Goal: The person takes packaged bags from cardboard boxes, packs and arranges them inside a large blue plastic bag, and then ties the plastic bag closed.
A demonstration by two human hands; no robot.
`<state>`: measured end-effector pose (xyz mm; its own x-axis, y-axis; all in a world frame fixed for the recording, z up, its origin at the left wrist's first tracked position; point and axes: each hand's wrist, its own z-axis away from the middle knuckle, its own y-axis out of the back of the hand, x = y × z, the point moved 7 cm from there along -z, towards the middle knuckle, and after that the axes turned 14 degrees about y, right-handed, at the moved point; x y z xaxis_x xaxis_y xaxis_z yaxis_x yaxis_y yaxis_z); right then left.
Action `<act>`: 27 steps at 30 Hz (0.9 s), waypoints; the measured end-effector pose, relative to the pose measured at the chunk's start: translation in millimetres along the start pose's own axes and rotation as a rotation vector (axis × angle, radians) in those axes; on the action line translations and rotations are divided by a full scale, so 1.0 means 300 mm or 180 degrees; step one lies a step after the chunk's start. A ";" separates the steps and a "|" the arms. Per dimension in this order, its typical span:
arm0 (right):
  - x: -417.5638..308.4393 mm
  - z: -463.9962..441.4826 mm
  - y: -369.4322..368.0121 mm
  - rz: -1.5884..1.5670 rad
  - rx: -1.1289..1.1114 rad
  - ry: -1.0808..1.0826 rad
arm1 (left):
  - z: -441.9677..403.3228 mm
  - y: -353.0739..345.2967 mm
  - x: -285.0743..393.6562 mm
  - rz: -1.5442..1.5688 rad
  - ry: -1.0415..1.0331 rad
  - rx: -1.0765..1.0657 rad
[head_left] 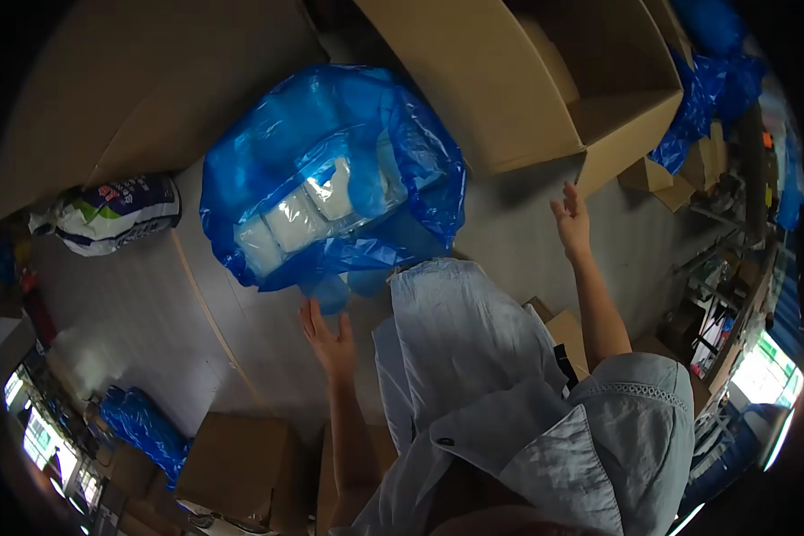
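A large blue plastic bag (268, 152) sits on the floor in front of me, its mouth gaping. Clear-wrapped white packs (297, 221) show in a row inside it. My left hand (329, 344) is just below the bag's near edge, fingers spread, holding nothing. Whether its fingertips touch the blue plastic I cannot tell. Out to the right, my right hand (573, 219) is raised with fingers apart and nothing in it. It is nearest to an open cardboard box (500, 98), whose near corner lies just above the fingers.
A white, green and purple printed sack (121, 214) lies at the left. A big cardboard sheet or box (143, 80) stands behind it. Closed boxes (241, 464) and a blue plastic bundle (143, 429) are at the lower left. Shelving (732, 268) lines the right side.
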<state>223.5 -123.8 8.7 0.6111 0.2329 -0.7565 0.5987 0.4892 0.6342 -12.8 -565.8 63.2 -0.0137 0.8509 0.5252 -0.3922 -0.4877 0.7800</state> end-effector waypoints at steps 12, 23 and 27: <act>0.433 -0.402 0.119 -0.3044 -0.0228 -0.2234 | 0.022 -0.427 0.520 0.0325 0.0219 -0.0406; 0.291 -0.534 0.253 -0.1751 -0.2713 -0.2128 | -0.298 -0.957 1.398 0.0199 -0.0360 -0.0137; 0.297 -0.549 0.255 -0.1348 -0.3498 -0.2363 | -0.668 -1.018 1.568 0.0790 -0.0122 -0.0047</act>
<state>238.3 72.8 -36.4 0.8237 -0.4234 -0.3771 0.3077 0.8925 -0.3299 -83.9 22.6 3.7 -0.0765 0.6972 0.7128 -0.3945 -0.6778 0.6205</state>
